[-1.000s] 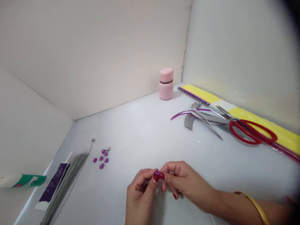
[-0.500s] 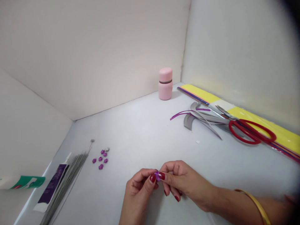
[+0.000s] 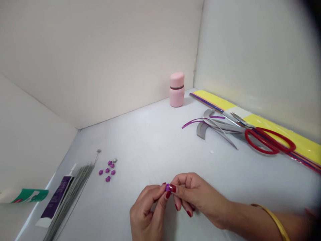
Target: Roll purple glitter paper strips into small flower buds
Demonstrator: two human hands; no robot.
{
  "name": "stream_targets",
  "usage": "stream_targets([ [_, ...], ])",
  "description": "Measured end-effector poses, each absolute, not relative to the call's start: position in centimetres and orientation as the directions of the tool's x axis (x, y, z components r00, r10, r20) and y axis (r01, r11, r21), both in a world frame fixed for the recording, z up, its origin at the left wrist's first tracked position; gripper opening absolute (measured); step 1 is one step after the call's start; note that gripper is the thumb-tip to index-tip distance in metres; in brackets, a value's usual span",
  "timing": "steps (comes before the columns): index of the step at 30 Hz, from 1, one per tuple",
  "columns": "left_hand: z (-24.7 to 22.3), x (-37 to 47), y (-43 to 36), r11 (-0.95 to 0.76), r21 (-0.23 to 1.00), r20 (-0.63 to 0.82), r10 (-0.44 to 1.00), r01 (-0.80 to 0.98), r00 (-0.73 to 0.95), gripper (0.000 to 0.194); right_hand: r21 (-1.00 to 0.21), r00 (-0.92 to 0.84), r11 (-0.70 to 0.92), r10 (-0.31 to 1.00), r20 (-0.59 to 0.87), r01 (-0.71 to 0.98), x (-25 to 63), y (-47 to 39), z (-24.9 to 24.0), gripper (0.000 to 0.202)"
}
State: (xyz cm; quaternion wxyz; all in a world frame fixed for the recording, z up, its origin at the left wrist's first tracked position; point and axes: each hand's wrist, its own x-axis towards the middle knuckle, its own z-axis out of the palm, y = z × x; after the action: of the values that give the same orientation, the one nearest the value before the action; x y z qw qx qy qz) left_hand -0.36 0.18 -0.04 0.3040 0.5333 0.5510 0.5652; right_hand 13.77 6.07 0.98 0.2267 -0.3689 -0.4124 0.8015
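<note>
Between the fingertips of both hands is a small purple folded paper star [image 3: 168,187], partly covered by the thumbs. My left hand [image 3: 150,207] pinches its left side with thumb and forefinger. From the right, my right hand [image 3: 193,192] pinches the same piece, its other fingers curled below. Several finished-looking purple paper stars [image 3: 107,170] lie in a loose cluster on the table to the left, with a silver star [image 3: 114,160] beside them.
A bundle of grey wires [image 3: 71,197] and a purple-and-white glue tube [image 3: 56,197] lie at left, near a green-and-white tube [image 3: 30,195]. Red-handled scissors [image 3: 269,140], grey paper strips [image 3: 220,125] and a yellow paper pack [image 3: 283,127] are at right. A pink jar [image 3: 177,90] stands behind.
My left hand has shifted its grip on the purple star: the thumb and forefinger now meet at its left edge and the wrist sits slightly lower. My right hand is nearly still.
</note>
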Motion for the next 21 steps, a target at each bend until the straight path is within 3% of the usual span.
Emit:
stream_targets([
  [2,-0.27,-0.14,0.06,-0.213,0.940,0.283,0.924,0.267,-0.259,0.020,-0.838,-0.613,-0.544,0.677,-0.406,-0.046,13.72,6.10,1.04,0.032],
  [7,-0.09,-0.13,0.30,-0.069,0.993,0.091,0.966,0.100,-0.242,0.017,-0.871,-0.613,-0.491,0.698,-0.371,-0.032,13.78,6.11,1.04,0.031],
  [11,0.38,-0.57,0.60,0.009,0.990,0.021,0.979,0.143,-0.203,0.006,-0.868,-0.636,-0.495,0.680,-0.364,-0.032,13.84,6.08,0.92,0.031],
  [21,0.14,-0.61,0.63,-0.026,0.984,0.073,0.960,0.174,-0.269,0.011,-0.867,-0.600,-0.497,0.704,-0.380,-0.034,14.00,6.27,0.93,0.028],
])
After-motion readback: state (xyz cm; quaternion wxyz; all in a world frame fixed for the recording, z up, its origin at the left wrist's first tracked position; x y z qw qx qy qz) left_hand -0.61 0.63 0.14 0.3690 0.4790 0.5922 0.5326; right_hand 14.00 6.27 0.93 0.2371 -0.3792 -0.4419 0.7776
